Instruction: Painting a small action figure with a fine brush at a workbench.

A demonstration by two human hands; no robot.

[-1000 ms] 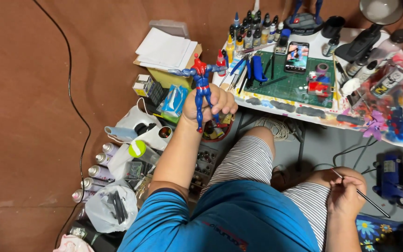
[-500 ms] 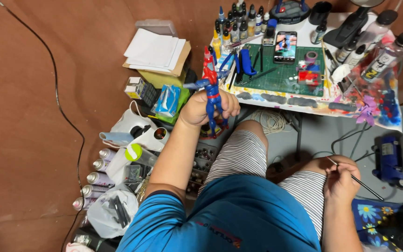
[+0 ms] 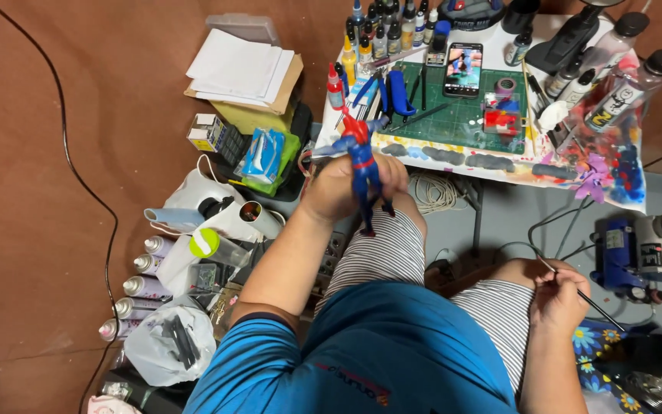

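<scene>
Seen from the head camera, the left hand is clamped round the middle of a red-and-blue action figure, which stands nearly upright in the fist: its long axis runs from the red head at about 11 o'clock down to the blue legs at about 5 o'clock, the feet hanging free below the fingers and above the striped knee. The figure sits just at the near left corner of the low work table, close to the painted edge without clearly touching it. The right hand rests lower, at about 4 o'clock from the figure and well apart from it, its fingers pinched together on a thin paintbrush whose shaft points away toward 4 o'clock; the bristle end is too small to make out. From the brush hand, the figure lies up toward 10 o'clock, across both knees, so the left hand is by far the nearer and already has it. On the table, at about 1 o'clock from the figure, lie a green cutting mat with a smartphone on it, and a row of small paint bottles behind. Left of the knee, at about 8 o'clock, spray cans lie in a row on the brown floor.
</scene>
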